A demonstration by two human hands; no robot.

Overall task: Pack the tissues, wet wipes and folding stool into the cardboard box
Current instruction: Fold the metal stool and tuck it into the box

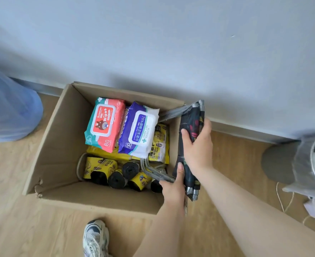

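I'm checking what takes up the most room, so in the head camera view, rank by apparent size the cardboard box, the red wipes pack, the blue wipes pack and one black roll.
1. cardboard box, by far.
2-3. red wipes pack and blue wipes pack: look alike, no ranking.
4. black roll, smallest.

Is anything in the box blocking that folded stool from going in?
Partly. The folding stool sits on the cardboard box right wall, legs inside. The purple wipes pack and black rolls crowd that side.
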